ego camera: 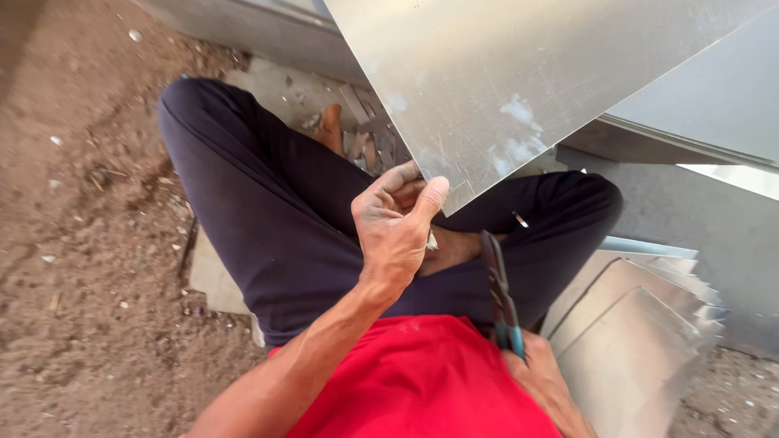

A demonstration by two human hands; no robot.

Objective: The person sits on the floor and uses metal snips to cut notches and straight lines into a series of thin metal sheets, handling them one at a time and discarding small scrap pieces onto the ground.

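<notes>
Left hand [395, 223], frame centre: thumb and fingers pinching lower corner of metal sheet [519, 73], which tilts across upper right of frame. Right hand [545, 381], lower right: fingers wrapped around handles of snips [499, 292], blades pointing up toward sheet, not touching it. Stack of cut metal pieces [641, 332] at right edge, on ground.
</notes>
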